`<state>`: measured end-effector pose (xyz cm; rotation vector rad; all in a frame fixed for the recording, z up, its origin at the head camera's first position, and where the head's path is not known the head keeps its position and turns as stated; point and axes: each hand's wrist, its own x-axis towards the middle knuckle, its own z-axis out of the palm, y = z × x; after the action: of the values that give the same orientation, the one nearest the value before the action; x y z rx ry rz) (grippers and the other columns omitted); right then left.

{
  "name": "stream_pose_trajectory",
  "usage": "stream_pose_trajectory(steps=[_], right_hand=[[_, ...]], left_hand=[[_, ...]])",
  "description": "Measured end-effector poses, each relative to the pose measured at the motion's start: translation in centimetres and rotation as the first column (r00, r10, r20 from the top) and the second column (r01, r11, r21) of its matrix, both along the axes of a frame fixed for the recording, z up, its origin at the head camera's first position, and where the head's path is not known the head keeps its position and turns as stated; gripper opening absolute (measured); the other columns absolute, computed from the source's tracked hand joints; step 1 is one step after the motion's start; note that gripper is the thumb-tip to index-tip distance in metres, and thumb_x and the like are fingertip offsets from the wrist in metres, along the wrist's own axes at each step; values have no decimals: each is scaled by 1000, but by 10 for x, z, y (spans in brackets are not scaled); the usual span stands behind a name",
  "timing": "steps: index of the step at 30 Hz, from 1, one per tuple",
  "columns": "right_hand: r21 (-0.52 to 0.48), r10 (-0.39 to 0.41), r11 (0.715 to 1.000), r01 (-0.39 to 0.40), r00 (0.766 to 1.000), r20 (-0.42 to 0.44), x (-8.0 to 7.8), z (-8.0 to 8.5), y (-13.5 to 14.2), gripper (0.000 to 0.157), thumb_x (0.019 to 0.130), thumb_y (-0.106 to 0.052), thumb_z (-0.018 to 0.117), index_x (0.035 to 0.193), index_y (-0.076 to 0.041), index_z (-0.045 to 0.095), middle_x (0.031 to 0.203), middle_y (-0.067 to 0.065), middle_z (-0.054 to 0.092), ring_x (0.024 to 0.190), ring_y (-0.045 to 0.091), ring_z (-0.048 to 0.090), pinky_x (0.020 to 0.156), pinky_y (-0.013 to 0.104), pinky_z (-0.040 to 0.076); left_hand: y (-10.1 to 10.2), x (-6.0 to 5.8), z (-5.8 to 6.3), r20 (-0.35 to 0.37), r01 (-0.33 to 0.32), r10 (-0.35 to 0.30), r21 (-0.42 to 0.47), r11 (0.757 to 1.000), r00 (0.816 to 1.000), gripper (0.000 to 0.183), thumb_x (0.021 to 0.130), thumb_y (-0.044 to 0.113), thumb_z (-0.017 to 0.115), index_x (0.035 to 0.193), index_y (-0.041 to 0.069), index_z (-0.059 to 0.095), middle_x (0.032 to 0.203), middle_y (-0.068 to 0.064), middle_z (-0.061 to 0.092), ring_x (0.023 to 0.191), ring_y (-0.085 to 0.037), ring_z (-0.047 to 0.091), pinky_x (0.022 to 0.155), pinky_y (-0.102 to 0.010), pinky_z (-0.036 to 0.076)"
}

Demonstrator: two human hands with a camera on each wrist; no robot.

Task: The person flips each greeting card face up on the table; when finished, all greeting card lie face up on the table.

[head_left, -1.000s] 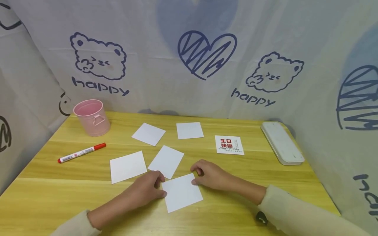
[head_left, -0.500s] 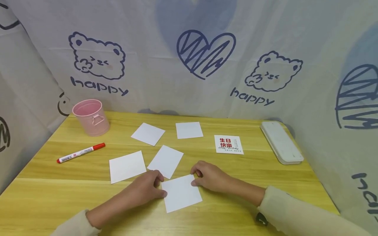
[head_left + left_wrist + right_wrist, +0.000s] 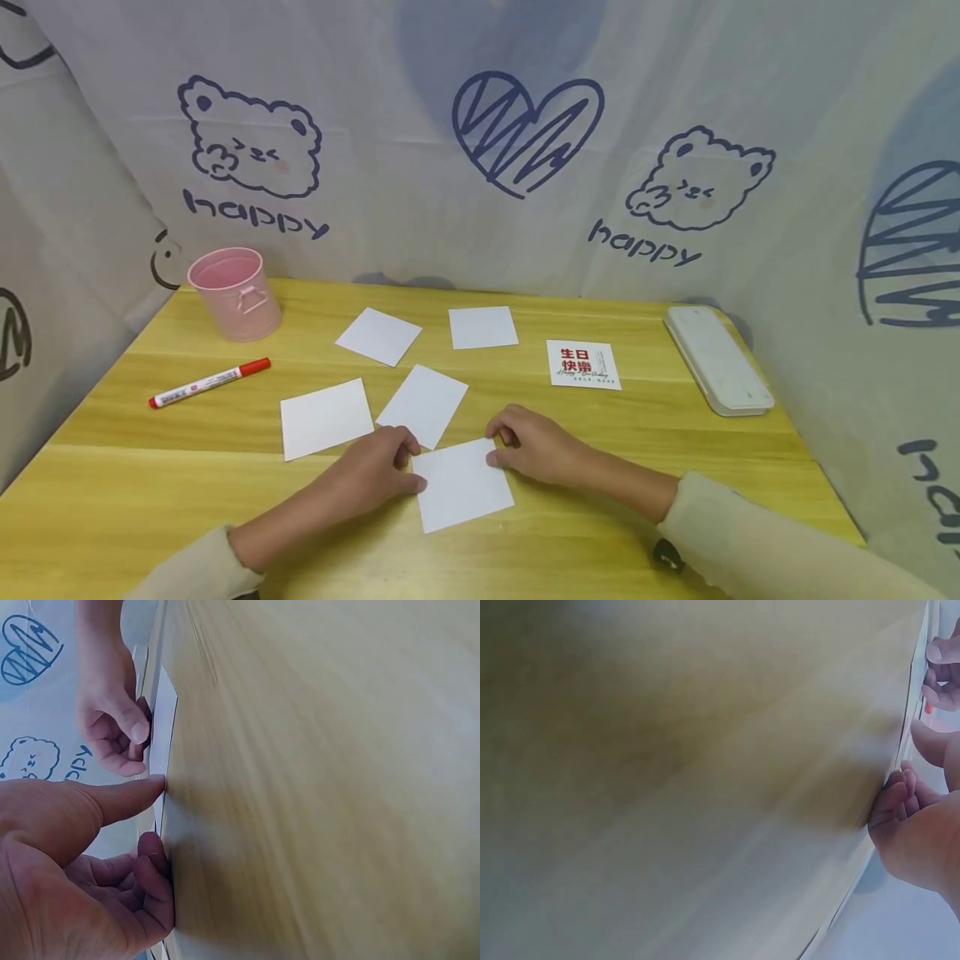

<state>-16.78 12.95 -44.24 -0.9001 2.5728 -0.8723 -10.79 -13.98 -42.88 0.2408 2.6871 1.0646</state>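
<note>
A blank white card lies on the wooden table at the near middle, slightly turned. My left hand holds it at the left, thumb tip on the side edge and curled fingers by the far left corner. At the far right corner, my right hand holds the same card between thumb and bent fingers. The left wrist view shows the left thumb straight against the card, with the other fingers folded down on the table. Just beyond the hands lies another blank card, tilted.
More blank cards, a left one, a back left one and a back one, lie around. A printed birthday card is to the right, beside a white case. A red marker and pink bucket stand left.
Both hands stay at the card, which has barely shifted between them. The whole head view has drifted slightly; the other things keep their places.
</note>
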Motion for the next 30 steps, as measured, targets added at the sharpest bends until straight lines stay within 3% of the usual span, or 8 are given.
stream_pose_trajectory(steps=[6,30], right_hand=[[-19,-1,1000,1,1000,20,0,2,1,29,91,-24,75,115,-10,66,91,-2,52,84,11,48,75,25,43],[135,27,991,-17,997,-70,2,5,-4,30,90,-31,77,113,-13,68,93,-8,52,84,9,49,75,25,43]], left_hand=[[2,-1,1,20,-7,7,-8,1000,1000,33,77,16,87,101,8,64,84,0,55,74,-14,48,69,-29,42],[2,-6,7,70,82,-82,-8,997,994,34,78,11,85,101,6,60,86,-2,54,76,-16,48,71,-30,42]])
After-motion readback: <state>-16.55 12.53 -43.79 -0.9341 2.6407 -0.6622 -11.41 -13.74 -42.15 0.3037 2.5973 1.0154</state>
